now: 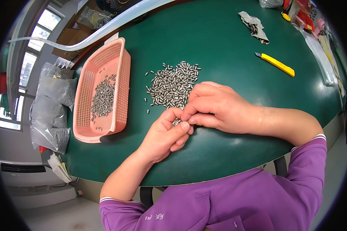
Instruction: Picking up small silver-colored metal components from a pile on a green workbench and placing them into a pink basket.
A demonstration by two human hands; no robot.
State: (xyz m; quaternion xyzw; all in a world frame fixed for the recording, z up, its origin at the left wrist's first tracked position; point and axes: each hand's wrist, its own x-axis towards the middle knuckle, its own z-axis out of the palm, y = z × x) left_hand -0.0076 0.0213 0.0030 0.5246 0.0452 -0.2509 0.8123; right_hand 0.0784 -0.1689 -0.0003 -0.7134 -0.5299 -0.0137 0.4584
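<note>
A loose pile of small silver metal pins [173,84], short and rounded, lies on the green table in front of my hands. My left hand [164,134] is closed, thumb over the curled fingers, with a few of these pins showing between the fingers. Against it rests my right hand [212,107], its thumb and forefinger pinched together at the left fingertips. Whatever sits in that pinch is hidden by the fingers. Left of the pile, a pink plastic basket [121,77] is tilted and holds many more small metal pins [103,96].
A yellow utility knife [277,65] lies at the right, with a crumpled white and dark wad [253,27] beyond it. Clear bags of metal parts [56,107] line the left edge. A translucent hose [100,34] crosses the far left. Plastic sleeves [316,57] lie along the right edge.
</note>
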